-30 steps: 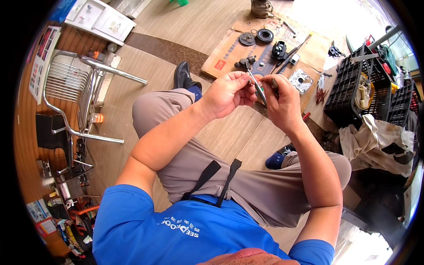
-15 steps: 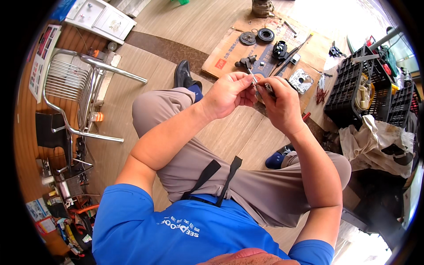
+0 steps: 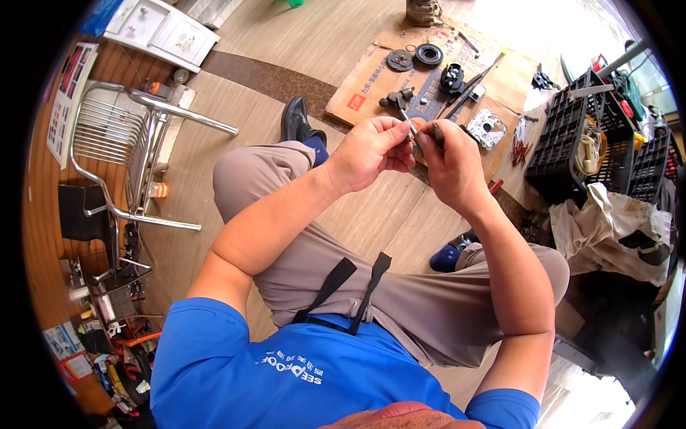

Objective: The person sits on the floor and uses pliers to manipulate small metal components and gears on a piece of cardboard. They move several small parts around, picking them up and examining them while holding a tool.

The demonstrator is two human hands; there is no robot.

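Note:
My left hand (image 3: 370,156) is closed in a pinch on a small metallic piece (image 3: 413,131), too small to name. Its thumb and forefinger press together in front of the cardboard. Right up against it, my right hand (image 3: 456,166) is wrapped round a slim dark tool (image 3: 438,133). One end of that tool shows past the fingers; its kind is not clear. Just beyond the fingertips, a dark grey part with a stem (image 3: 397,99) lies on the flattened cardboard (image 3: 371,82).
On the cardboard lie a black ring-shaped part (image 3: 429,54), a dark disc (image 3: 399,61), a black housing (image 3: 452,79) and a silver metal plate (image 3: 487,129). Black crates (image 3: 568,146) stand at the right, beside a stained cloth (image 3: 607,229). A metal-framed chair (image 3: 114,121) is at the left.
My right hand has turned slightly and its fingers have curled in, so the dark tool's end shows more upright. My left hand has stayed almost still.

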